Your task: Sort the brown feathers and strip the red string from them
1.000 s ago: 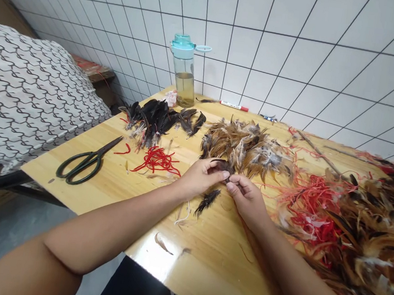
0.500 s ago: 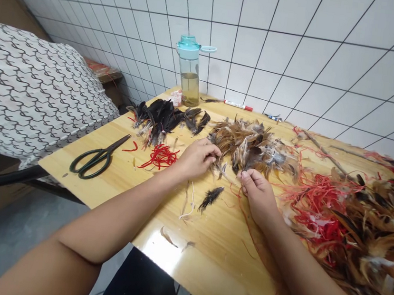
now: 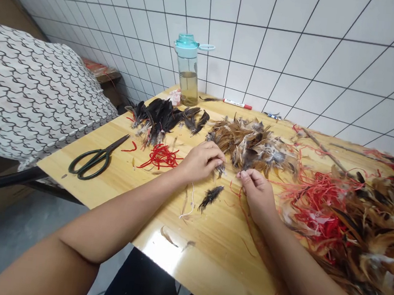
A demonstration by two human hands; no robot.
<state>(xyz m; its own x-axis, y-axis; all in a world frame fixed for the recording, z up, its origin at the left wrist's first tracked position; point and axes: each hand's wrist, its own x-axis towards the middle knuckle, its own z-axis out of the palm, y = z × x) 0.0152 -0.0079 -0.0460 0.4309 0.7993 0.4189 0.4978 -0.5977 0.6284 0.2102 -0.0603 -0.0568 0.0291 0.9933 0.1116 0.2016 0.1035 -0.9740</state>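
A person works with both bare hands over a wooden table (image 3: 227, 251) pushed against a white tiled wall (image 3: 259, 50). The right hand (image 3: 258, 189) has thumb and forefinger pressed together on the lower end of a dark feather (image 3: 250, 159), whose vane stands up in front of the brown feather pile (image 3: 239, 136); gripping it by that end probably spares the soft part from being crushed. The left hand (image 3: 202, 161) is just beside, fingers curled at the pile's near edge, a small tuft (image 3: 220, 169) under the fingertips; whether they pinch it, I cannot tell. The two hands are apart. A loose black feather (image 3: 211, 198) lies on the wood just below the gap between them. To the left are a black feather bundle (image 3: 159, 116), a tangle of red cord (image 3: 160, 157) and black-handled scissors (image 3: 91, 161), seemingly laid out separately so each is easy to find. A large heap of feathers (image 3: 383, 213) with red strands (image 3: 319, 201) spreads beside the right forearm. The water bottle (image 3: 186, 84) stands at the back, perhaps to keep it clear of the elbows.
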